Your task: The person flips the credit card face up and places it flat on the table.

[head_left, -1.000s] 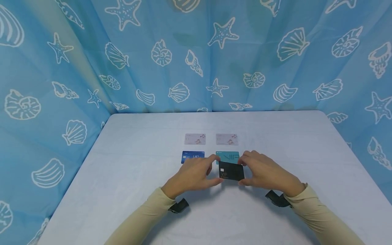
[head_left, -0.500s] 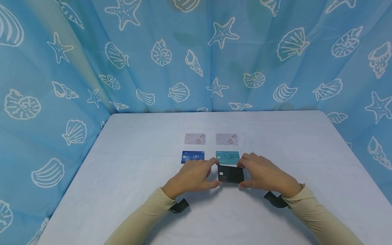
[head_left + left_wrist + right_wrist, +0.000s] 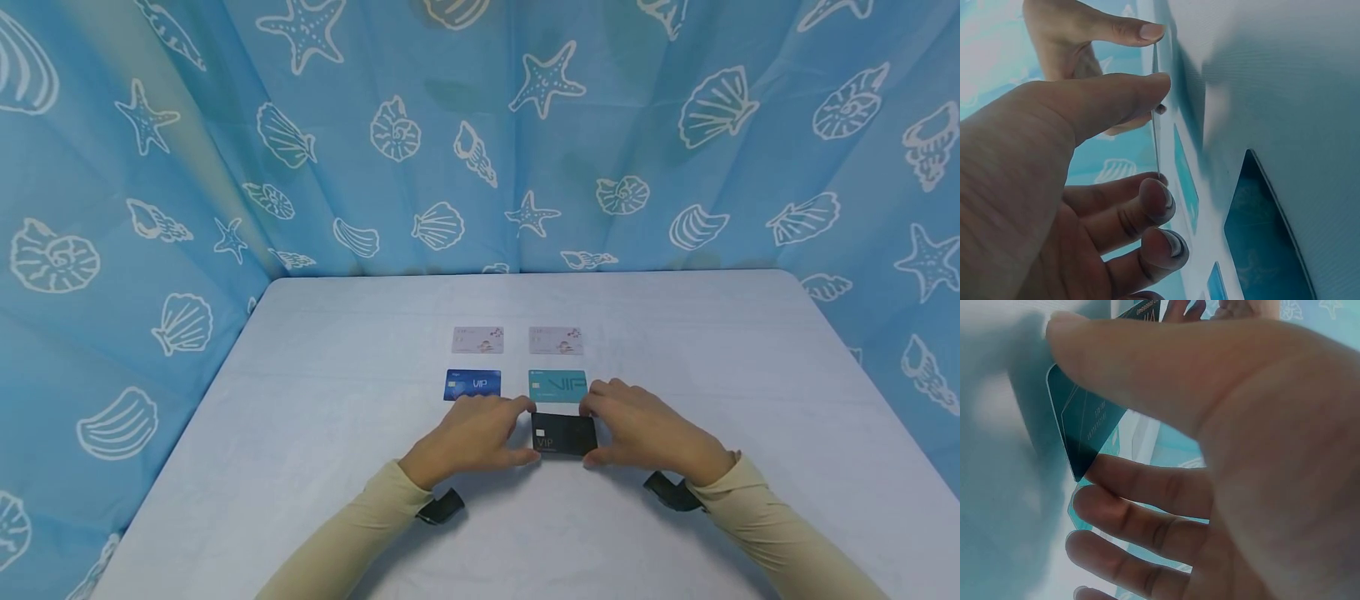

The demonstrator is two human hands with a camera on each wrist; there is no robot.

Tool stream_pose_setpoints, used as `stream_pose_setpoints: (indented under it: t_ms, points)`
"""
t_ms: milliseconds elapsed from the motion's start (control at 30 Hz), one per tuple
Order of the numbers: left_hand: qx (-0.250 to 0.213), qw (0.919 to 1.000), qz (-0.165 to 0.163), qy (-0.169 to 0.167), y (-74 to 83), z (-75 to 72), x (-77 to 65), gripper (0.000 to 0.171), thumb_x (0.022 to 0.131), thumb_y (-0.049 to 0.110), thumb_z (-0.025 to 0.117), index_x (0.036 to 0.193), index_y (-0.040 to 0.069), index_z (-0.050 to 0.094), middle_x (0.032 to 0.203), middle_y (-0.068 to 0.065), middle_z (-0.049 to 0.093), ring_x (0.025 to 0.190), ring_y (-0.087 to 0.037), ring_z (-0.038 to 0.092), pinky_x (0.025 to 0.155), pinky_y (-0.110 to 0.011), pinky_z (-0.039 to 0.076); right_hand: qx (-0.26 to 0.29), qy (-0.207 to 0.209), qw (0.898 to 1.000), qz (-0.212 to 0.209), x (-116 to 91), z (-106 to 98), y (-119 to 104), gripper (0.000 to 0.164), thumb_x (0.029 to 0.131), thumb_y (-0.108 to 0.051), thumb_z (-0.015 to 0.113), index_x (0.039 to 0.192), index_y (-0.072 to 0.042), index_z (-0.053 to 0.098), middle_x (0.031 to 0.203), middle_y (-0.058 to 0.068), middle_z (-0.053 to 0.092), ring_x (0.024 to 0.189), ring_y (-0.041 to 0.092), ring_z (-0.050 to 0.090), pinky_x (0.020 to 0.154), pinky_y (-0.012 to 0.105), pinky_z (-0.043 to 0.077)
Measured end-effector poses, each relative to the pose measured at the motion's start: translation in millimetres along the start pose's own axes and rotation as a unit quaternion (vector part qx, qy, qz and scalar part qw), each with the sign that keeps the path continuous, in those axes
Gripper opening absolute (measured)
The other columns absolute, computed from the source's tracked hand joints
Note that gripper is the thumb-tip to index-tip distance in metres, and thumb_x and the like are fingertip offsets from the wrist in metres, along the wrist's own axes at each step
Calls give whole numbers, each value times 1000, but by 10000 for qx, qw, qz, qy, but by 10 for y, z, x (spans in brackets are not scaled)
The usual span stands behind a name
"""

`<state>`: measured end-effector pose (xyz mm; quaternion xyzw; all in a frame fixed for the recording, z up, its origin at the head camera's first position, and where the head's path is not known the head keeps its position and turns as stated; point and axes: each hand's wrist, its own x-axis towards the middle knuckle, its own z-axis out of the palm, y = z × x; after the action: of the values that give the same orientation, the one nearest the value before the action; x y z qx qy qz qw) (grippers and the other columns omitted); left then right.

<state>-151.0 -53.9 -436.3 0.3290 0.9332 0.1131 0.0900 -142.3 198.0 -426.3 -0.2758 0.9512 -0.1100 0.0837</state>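
A black VIP card (image 3: 564,435) is held by its edges between my two hands, just in front of the teal card. My left hand (image 3: 474,433) pinches its left side between thumb and index finger. On the right side, my right hand (image 3: 645,427) grips it the same way. Seen edge-on in the left wrist view, the black card (image 3: 1156,134) is a thin line, slightly apart from the tabletop. In the right wrist view, the thumb covers part of the black card (image 3: 1082,419).
Behind the hands lie a blue VIP card (image 3: 472,384) and a teal VIP card (image 3: 557,385). Further back are two pale pink cards, the left one (image 3: 477,340) and the right one (image 3: 556,341). The white tabletop (image 3: 337,350) meets a blue shell-patterned curtain (image 3: 450,150).
Both hands have brought the black card down and toward me. The teal and blue cards behind it show more fully now. The lying cards have not moved.
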Motion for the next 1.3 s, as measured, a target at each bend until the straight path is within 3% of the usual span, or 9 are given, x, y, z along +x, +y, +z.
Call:
stream_pose_setpoints:
  t_ms: [233,767,1300]
  points:
    - [216,9997,75,34,-24,59,13,62,87,55,78,134,17,66,65,9,42,59,-6,42,49,-23,27,-48,-39,10000,-13,11,27,-3,57,70,-42,95,113,-12,71,106,-2,66,93,14,58,82,39,53]
    - [35,9999,-23,-165,-1,73,15,61,86,51,80,134,16,66,64,8,42,57,-7,42,51,-22,28,-46,-118,9999,10,28,66,-5,58,69,-41,96,112,-10,73,103,-2,66,90,12,57,81,37,53]
    - [182,9995,-66,-233,9,97,26,60,87,50,79,134,16,66,66,9,44,60,-7,43,53,-24,28,-70,-131,9999,70,30,80,-31,58,68,-39,97,112,-10,72,102,-2,67,90,12,57,83,38,54]
